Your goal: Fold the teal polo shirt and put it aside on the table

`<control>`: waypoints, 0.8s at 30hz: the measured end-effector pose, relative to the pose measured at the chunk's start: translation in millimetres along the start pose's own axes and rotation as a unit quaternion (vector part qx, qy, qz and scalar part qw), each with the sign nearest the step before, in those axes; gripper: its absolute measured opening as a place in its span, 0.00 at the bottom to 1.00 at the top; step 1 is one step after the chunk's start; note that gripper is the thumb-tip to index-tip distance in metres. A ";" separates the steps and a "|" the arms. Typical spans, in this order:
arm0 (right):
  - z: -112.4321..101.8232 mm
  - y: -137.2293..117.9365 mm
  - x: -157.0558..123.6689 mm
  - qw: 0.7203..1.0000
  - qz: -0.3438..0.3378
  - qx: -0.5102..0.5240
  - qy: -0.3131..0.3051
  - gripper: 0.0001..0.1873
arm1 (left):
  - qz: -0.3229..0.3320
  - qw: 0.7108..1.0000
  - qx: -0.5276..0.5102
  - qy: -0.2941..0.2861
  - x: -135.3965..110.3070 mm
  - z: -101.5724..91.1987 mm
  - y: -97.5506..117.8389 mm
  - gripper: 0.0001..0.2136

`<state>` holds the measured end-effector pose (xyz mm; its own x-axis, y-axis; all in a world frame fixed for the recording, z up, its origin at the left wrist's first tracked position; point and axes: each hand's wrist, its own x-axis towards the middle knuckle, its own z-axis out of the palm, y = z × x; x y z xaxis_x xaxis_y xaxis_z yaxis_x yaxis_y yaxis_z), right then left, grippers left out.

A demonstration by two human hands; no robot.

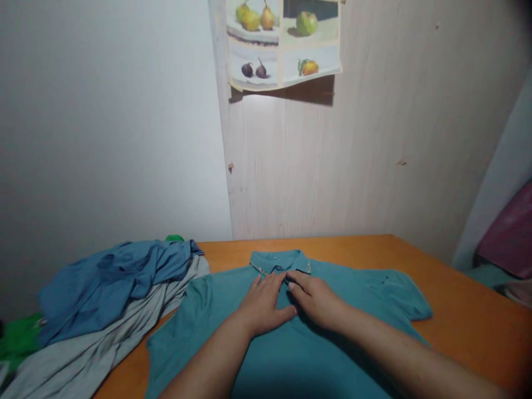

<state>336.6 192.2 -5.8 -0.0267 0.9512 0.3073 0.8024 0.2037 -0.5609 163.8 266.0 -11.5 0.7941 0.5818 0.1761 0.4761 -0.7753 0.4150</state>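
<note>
A teal polo shirt [270, 360] lies spread out on its back, with its collar [280, 259] at the far side and both short sleeves out to the sides. My left hand [266, 305] rests flat on the chest just below the collar, thumb out and fingers stretched. Beside it, my right hand [313, 296] has its thumb and fingertips pinched together on the front placket, close under the collar opening. The buttons there are hidden by my fingers.
An orange table [353, 248] carries the shirt. At the left lies a pile with a blue garment [112, 282], a grey cloth [95, 343] and green fabric [20, 338]. A wall with a fruit poster [282, 41] stands behind. Dark pink fabric [509, 238] shows at the far right.
</note>
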 end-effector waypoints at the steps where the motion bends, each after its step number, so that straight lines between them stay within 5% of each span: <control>1: 6.7 -5.8 -0.7 1.000 -0.004 0.012 -0.002 0.27 | 0.003 1.000 -0.013 0.017 0.1 0.5 -0.9 0.34; 6: 35.8 -8.9 -7.0 0.997 0.047 -0.056 -0.012 0.30 | -0.008 0.995 -0.045 0.093 2.1 7.5 -12.6 0.25; 14: 43.9 -1.1 -12.6 0.985 0.022 -0.169 -0.017 0.29 | -0.034 0.994 0.023 0.099 -5.3 -0.5 -8.1 0.15; 21: 47.7 6.0 -12.2 0.980 0.015 -0.196 -0.015 0.31 | -0.097 0.974 0.096 0.181 -61.2 -63.6 -17.3 0.18; 24: 48.3 7.8 -12.0 0.980 0.013 -0.199 -0.013 0.31 | -0.184 0.929 0.183 0.265 -101.6 -98.0 -29.6 0.22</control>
<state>314.4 193.7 -51.0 -0.0136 0.9615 0.2746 0.9716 0.0775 -0.2234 32.0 253.9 45.8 0.3009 0.7880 0.5371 0.8516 -0.4755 0.2206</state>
